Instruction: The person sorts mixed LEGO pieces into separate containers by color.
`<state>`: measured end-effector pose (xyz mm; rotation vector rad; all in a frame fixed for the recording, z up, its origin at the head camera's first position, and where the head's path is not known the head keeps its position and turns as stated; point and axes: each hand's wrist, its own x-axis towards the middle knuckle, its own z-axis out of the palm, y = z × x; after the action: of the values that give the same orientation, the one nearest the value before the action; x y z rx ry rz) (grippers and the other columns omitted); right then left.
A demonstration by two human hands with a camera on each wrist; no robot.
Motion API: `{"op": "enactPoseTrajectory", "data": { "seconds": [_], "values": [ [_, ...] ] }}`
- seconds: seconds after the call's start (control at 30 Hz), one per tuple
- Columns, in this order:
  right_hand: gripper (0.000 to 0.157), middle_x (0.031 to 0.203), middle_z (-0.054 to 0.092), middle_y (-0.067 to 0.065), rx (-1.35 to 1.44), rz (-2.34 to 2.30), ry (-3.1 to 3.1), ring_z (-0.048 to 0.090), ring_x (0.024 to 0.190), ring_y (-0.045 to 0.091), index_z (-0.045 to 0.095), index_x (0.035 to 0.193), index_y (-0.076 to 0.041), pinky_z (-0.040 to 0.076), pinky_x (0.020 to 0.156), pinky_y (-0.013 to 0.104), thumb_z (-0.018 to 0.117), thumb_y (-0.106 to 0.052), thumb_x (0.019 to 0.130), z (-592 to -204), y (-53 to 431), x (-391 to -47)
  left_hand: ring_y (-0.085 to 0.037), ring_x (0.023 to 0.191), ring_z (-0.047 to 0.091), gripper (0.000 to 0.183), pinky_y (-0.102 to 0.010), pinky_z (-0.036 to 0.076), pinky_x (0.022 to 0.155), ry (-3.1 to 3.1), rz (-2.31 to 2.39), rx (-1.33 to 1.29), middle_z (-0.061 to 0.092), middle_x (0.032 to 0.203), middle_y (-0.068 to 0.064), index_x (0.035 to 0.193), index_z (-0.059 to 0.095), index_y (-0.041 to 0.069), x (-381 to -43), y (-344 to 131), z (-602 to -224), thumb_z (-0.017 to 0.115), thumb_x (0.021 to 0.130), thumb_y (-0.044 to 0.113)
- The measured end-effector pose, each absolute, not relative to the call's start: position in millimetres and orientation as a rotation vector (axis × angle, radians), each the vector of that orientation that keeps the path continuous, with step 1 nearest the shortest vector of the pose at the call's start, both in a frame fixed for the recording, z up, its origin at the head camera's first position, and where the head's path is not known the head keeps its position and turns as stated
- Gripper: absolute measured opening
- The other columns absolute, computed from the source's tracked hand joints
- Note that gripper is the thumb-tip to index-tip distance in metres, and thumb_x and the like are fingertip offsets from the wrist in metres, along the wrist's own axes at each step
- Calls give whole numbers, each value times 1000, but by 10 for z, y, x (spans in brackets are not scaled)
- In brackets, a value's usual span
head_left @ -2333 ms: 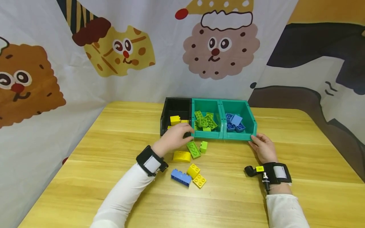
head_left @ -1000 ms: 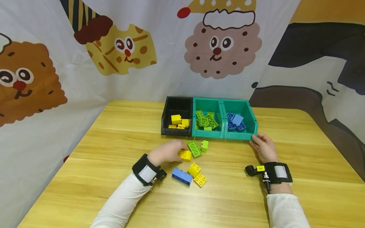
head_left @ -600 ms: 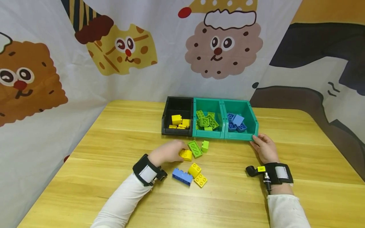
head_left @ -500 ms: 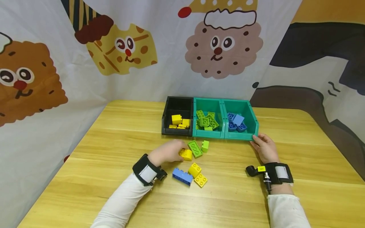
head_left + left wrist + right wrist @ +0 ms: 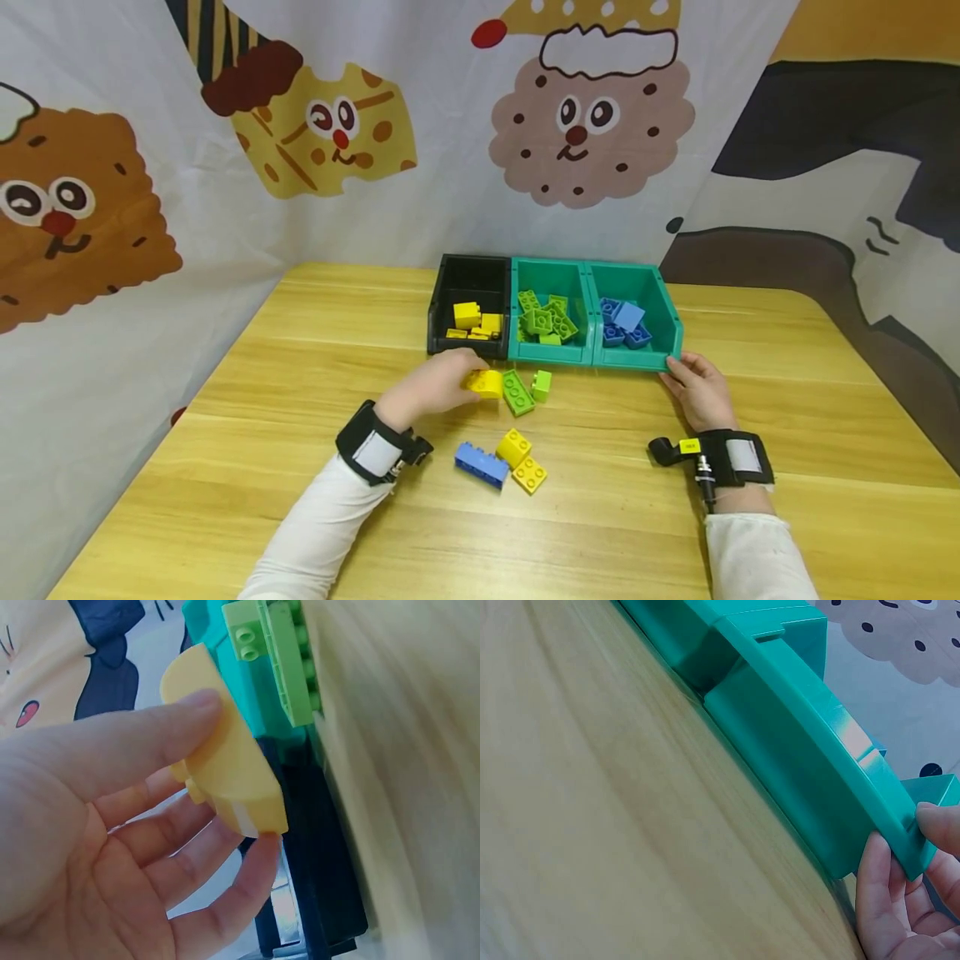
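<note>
My left hand [image 5: 431, 387] pinches a yellow building brick with a rounded end [image 5: 489, 384] between thumb and fingers, in front of the black bin [image 5: 471, 348]. In the left wrist view this brick [image 5: 234, 761] is tilted, its studs toward the fingers. With thumb and fingers, my right hand [image 5: 703, 396] grips the front right corner of the right teal bin [image 5: 637, 360]; the right wrist view shows the thumb on top of the rim. A long green brick [image 5: 518, 393] and a small green brick [image 5: 542, 385] lie just right of the held brick.
Nearer the front lie a blue brick [image 5: 482, 465], a yellow brick [image 5: 513, 447] and a flatter yellow brick [image 5: 529, 475]. The three bins stand side by side; yellow bricks lie in the black one, green in the middle teal bin [image 5: 551, 354], blue in the right. A printed curtain [image 5: 450, 167] hangs behind.
My left hand came back from the black bin, took the yellow rounded brick from the table and has moved it slightly toward the bins. The right hand has kept its grip on the bin corner.
</note>
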<state>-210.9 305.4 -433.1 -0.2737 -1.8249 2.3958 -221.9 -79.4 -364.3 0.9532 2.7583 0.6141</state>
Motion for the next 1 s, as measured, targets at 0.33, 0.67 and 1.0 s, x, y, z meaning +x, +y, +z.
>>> {"op": "enactPoseTrajectory", "data": {
  "seconds": [0.33,0.67,1.0],
  "values": [
    [9,88,56,-6,-237,2405,-1811,58,85,3,62,92,-13,52,77,16,56,-7,93,-4357,3056,-2106,-28,108,58,42,-38,46,96,2922,756,834,62,118,-17,123,58,-3,-2353,-797,-3604,69,86,15],
    [8,87,56,-6,-249,2398,-1801,58,84,3,62,91,-13,52,77,16,58,-7,92,-4346,3064,-2117,-24,86,58,44,-36,50,79,3034,848,526,63,108,-19,119,59,-5,-2715,-682,-3505,67,89,26],
    [5,88,55,-7,-271,2386,-1836,57,84,2,61,92,-14,51,77,15,59,-9,92,-4335,3059,-2108,-29,100,62,49,-37,51,87,3040,783,340,61,117,-19,127,51,-3,-3069,-484,-3532,61,92,30]
  ]
}}
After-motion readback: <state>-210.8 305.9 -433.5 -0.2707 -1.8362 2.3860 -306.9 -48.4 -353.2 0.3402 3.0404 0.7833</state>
